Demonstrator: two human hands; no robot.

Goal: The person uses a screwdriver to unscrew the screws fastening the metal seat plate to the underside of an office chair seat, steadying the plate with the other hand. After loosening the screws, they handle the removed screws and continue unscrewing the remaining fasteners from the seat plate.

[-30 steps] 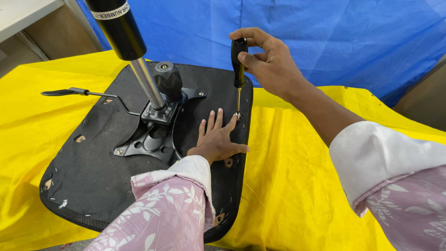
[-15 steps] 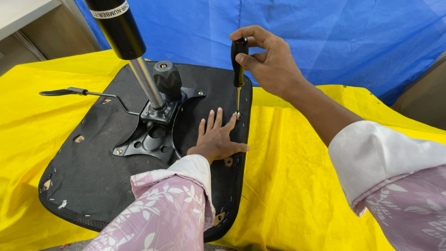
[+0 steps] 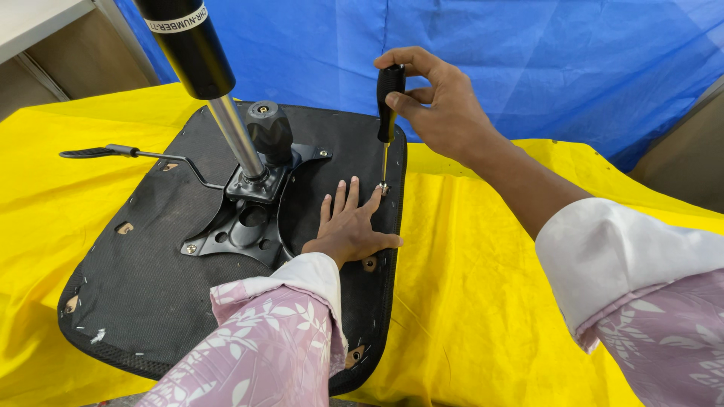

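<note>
Right hand (image 3: 441, 113) fingers grip the upright screwdriver (image 3: 387, 113), its tip on a screw (image 3: 385, 188) just beside the spread left hand (image 3: 348, 230) fingers pressing the seat base (image 3: 151, 279); seating unfinished, judging by the engaged tip.

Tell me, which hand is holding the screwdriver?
The right hand grips the black-handled screwdriver upright, its tip at the edge of the seat base. The left hand holds nothing; it lies flat on the seat base.
</note>
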